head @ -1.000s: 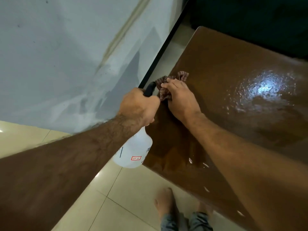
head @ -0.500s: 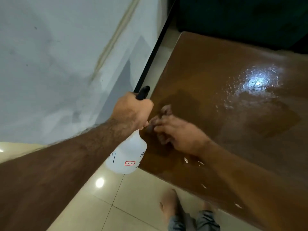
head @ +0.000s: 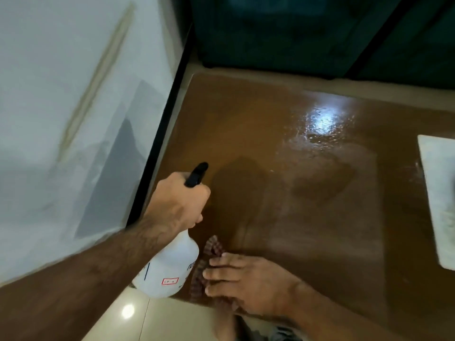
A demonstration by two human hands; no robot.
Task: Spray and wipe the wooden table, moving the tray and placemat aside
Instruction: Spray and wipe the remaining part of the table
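**Spray bottle tilted over the near-left corner, cloth pressed flat beside it**

Left hand (head: pixel 178 201) wrapped round the neck of the spray bottle (head: pixel 170 269), fingers curled tight on the trigger head; long axis of the bottle running from near-left to far-right, white body hanging low over the near-left corner of the desk (head: pixel 258 124), black nozzle (head: pixel 197 174) aimed up and away toward the far side; small red-bordered label showing on the body, text too small to read.

Right hand (head: pixel 248 284) laid palm down on the cloth (head: pixel 209 264), fingers straight and slightly spread, pointing left toward the bottle; cloth a dark reddish checked rag, bunched along the near edge of the desk just right of the bottle, its upper end poking out beyond the fingertips; whether cloth and bottle touch, hard to tell.

Brown desk top glossy and wet in patches, bright glare of light toward the far right; pale tray (head: pixel 440 193) lying at the right edge, well apart from both hands, partly cut off by the frame; white wall (head: pixel 61 107) with a dark skirting strip close along the left edge; dark green furniture (head: pixel 283 30) beyond the far edge; pale tiled floor (head: pixel 157 321) below the near edge.
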